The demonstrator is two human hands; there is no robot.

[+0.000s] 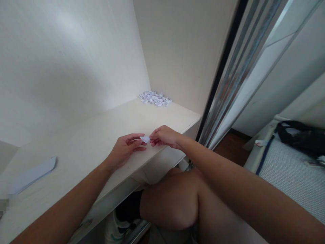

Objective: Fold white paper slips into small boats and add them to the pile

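A small piece of folded white paper [145, 139], roughly triangular, is held between my two hands just above the front edge of the white shelf [111, 122]. My left hand [128, 145] pinches its left side between thumb and fingers. On the other side, the fingertips of my right hand [164, 136] close on the right end of the paper. Toward the back corner lies a heap of small folded white paper pieces [154, 98]. Far to the left, a stack of flat white paper strips [34, 174] rests on the shelf.
White panels [182, 51] rise behind and to the right of the shelf. Metal sliding-door rails [228, 84] stand at the right. Beyond them is a bed [294, 183] with a black bag [302, 139] on it. My bent leg [170, 200] is below the shelf's edge.
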